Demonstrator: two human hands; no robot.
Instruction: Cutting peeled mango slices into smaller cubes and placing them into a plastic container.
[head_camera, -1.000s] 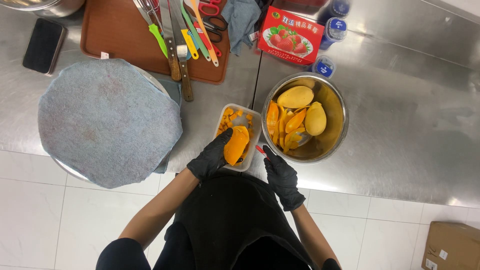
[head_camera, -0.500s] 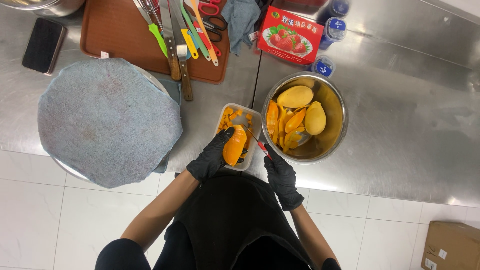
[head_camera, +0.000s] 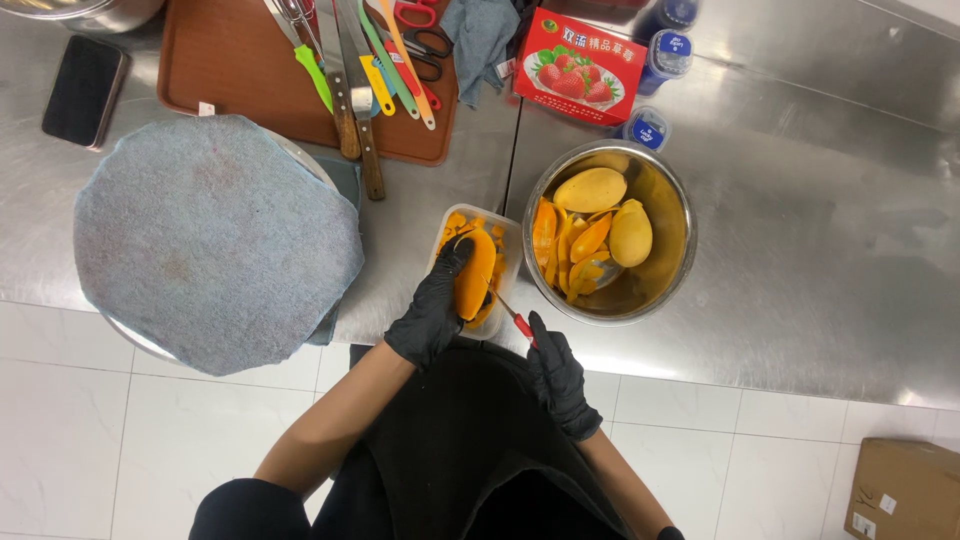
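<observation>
Black-gloved left hand (head_camera: 432, 312) grasps smooth orange mango half (head_camera: 474, 272) over clear plastic tub (head_camera: 507, 262) on steel worktop (head_camera: 800, 220); its long axis runs away from person. Right hand (head_camera: 560, 378), also gloved, grips small red-handled knife (head_camera: 512, 316), blade pointing at mango. Round steel bowl (head_camera: 680, 240) of mangoes just right.

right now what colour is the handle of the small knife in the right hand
Red; the knife handle shows just above the gloved right hand in the head view.

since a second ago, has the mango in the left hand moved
Yes, slightly. The mango has turned more upright over the plastic tub, in the left hand, beside the steel bowl.
</observation>
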